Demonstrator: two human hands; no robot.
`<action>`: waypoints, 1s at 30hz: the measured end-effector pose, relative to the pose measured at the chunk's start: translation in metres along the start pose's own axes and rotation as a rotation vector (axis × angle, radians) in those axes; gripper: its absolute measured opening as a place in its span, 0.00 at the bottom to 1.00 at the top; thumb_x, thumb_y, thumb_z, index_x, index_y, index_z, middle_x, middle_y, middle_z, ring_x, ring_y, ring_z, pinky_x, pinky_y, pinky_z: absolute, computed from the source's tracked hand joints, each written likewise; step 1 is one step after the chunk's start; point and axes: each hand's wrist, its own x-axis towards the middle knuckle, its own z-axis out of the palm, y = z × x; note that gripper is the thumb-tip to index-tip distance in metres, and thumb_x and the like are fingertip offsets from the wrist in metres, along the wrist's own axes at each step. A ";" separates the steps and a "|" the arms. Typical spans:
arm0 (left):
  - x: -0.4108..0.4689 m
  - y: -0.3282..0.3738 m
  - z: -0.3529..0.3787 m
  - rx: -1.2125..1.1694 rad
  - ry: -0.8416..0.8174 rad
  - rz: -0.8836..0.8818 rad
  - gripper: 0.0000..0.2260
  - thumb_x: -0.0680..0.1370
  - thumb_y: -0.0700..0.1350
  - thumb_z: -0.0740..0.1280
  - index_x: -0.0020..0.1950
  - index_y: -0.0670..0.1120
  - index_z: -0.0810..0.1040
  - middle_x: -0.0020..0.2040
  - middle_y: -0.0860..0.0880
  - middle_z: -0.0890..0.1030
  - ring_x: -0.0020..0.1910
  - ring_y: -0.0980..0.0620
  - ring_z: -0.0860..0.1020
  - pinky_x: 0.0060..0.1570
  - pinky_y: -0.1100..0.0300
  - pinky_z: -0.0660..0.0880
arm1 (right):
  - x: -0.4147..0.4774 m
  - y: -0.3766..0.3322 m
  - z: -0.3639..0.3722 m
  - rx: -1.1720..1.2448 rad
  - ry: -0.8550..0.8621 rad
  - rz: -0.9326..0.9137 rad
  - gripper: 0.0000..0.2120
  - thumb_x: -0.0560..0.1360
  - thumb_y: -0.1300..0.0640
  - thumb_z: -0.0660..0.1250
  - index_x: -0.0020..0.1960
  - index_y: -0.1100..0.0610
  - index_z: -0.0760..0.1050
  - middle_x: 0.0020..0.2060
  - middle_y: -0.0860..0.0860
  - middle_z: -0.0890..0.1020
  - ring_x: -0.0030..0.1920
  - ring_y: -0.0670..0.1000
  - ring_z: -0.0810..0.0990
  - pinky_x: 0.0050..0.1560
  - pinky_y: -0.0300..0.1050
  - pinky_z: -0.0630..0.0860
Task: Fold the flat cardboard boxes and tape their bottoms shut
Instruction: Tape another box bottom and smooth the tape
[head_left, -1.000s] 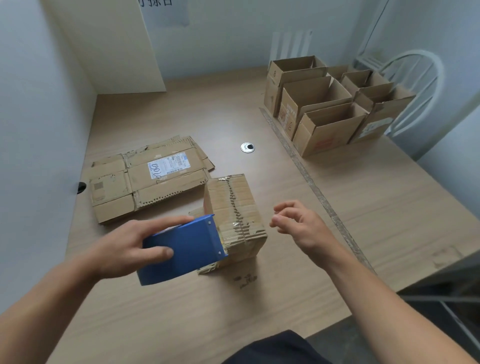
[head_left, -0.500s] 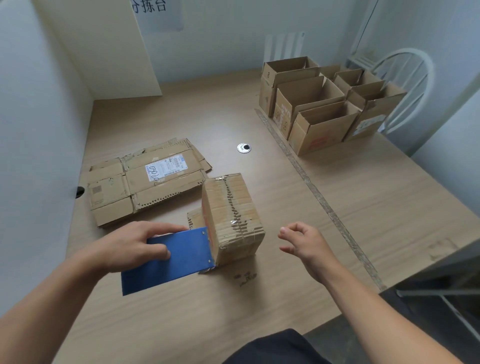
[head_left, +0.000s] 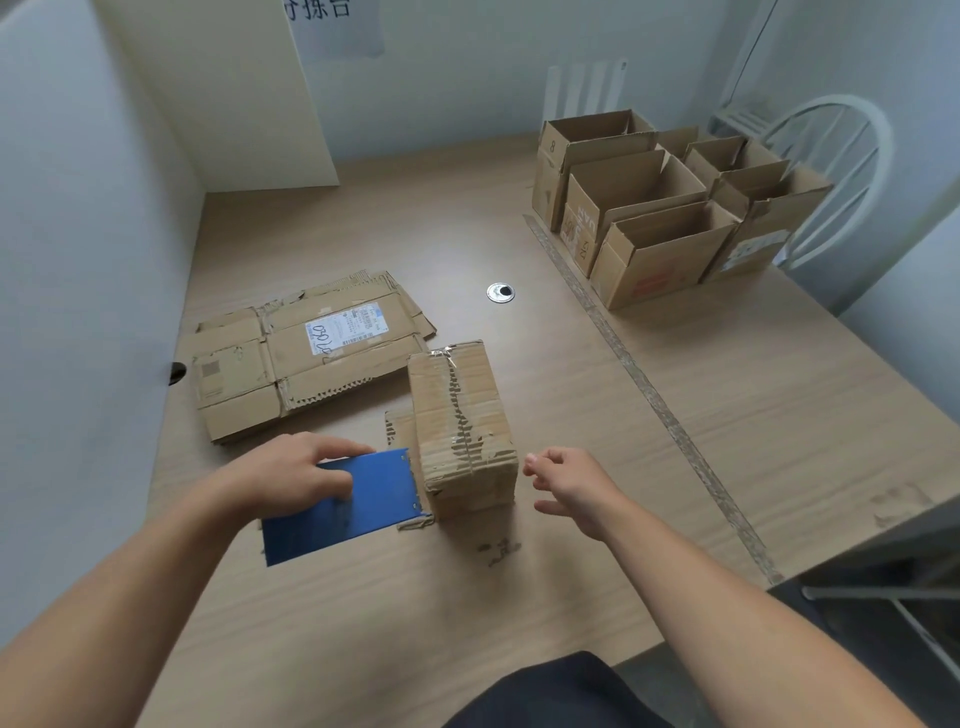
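One box (head_left: 460, 415) stands bottom-up on the table (head_left: 727, 415) right in front of you, its bottom flaps closed and a strip of clear tape running along the ragged seam. Your left hand (head_left: 291, 470) grips the blue tape dispenser (head_left: 345, 506), fingers curled over its top. The dispenser's front edge sits against the box's lower left side, close to the tabletop. Your right hand (head_left: 569, 483) hovers just beside the box's right face, fingers loosely bent and holding nothing; as far as can be seen, it is not touching the cardboard. By my reading you are at the end of the taping step for this box: the strip looks laid and needs cutting. That calls for steadying the box with the free hand, twisting the dispenser so its teeth bite through the tape, and rubbing the loose end flat. After that, turn the box upright and set it with the finished boxes (head_left: 654, 228) at the far right. Then take the next sheet from the flat cardboard (head_left: 306, 358) stacked to your left.
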 end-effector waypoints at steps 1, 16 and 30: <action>0.001 -0.001 0.001 -0.009 0.002 -0.005 0.27 0.63 0.56 0.62 0.62 0.70 0.74 0.60 0.57 0.78 0.54 0.58 0.74 0.45 0.61 0.69 | 0.000 -0.001 0.003 -0.030 -0.009 0.012 0.11 0.81 0.52 0.65 0.44 0.57 0.79 0.51 0.58 0.78 0.50 0.52 0.76 0.48 0.50 0.82; 0.014 -0.002 0.003 0.003 0.019 -0.025 0.30 0.63 0.56 0.61 0.65 0.69 0.73 0.62 0.54 0.76 0.56 0.52 0.73 0.46 0.58 0.70 | -0.004 -0.013 0.015 -0.317 0.155 -0.393 0.03 0.79 0.55 0.66 0.50 0.53 0.79 0.45 0.48 0.82 0.48 0.51 0.81 0.52 0.49 0.78; 0.015 0.004 0.002 0.025 0.014 -0.013 0.28 0.68 0.54 0.63 0.69 0.66 0.72 0.64 0.53 0.74 0.57 0.51 0.71 0.45 0.59 0.68 | 0.005 -0.008 0.007 -0.402 0.145 -0.590 0.09 0.71 0.57 0.78 0.48 0.53 0.79 0.39 0.46 0.82 0.39 0.48 0.82 0.41 0.39 0.77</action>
